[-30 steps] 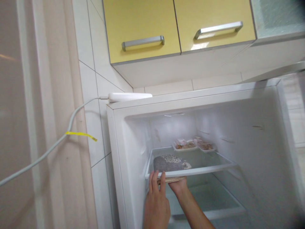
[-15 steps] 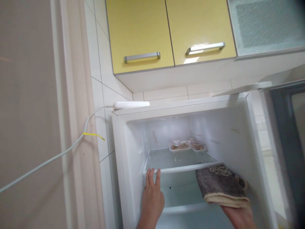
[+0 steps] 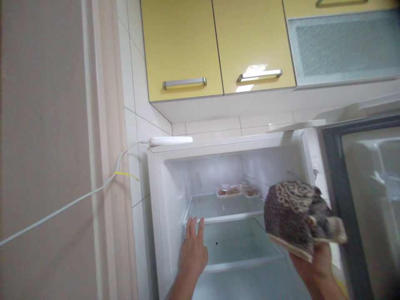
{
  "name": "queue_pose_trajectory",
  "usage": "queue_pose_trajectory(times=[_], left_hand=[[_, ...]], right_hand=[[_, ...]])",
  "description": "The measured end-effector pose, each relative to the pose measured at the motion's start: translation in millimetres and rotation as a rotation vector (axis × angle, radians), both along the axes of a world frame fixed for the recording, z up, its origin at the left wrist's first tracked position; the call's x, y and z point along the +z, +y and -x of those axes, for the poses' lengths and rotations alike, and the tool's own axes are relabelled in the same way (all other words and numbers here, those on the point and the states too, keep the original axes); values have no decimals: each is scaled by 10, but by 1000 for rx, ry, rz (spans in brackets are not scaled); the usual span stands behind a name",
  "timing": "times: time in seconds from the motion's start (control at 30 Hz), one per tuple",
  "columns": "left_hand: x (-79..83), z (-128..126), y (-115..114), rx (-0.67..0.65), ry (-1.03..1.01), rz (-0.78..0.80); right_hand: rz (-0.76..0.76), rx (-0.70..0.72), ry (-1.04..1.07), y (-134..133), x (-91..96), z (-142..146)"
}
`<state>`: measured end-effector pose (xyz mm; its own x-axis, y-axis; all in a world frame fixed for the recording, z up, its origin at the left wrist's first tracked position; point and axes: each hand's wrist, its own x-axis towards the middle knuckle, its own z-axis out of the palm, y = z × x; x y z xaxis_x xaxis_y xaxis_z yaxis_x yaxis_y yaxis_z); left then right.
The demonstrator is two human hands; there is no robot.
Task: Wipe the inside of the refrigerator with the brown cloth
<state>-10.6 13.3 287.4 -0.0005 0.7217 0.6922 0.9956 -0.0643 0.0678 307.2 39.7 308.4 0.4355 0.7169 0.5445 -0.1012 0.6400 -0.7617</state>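
My left hand (image 3: 193,252) rests with fingers apart at the front left edge of the upper glass shelf (image 3: 206,210) inside the open fridge (image 3: 168,200). A dark grey cloth (image 3: 289,216) with a beige pattern and beige border is draped over my right hand (image 3: 315,266), in front of the fridge's right side. Its fingers are mostly hidden under the cloth. Toward the back of the upper shelf sit two clear-wrapped food trays (image 3: 229,191). Below it is another glass shelf (image 3: 243,263).
The fridge door (image 3: 368,200) stands open on the right. Yellow cabinets (image 3: 181,46) hang above. A white device (image 3: 171,141) lies on top of the fridge, its white cable (image 3: 78,203) running left past the door frame (image 3: 108,125).
My right hand has drawn the cloth out from beneath the upper shelf, up and toward me. My left hand stays at the shelf edge. The view has turned slightly right.
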Motion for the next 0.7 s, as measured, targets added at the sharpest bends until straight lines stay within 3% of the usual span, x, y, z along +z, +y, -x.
queue_pose_trajectory(times=[0.07,0.17,0.23,0.3,0.43,0.7], left_hand=[[7,-4,-7,-3,5,1],[36,-16,-30,1,1,16],[58,-21,-51,0,-1,30],[69,-17,-66,-8,-6,38],[52,8,-59,-29,-15,24],[39,23,-36,-25,-26,43]], right_hand=[[25,-22,-76,153,325,88],[-80,-138,-582,422,615,265],[13,-225,-985,591,606,382],[131,-254,-1242,718,494,463],[165,-226,-1357,821,317,475],[184,-237,-1410,841,390,197]])
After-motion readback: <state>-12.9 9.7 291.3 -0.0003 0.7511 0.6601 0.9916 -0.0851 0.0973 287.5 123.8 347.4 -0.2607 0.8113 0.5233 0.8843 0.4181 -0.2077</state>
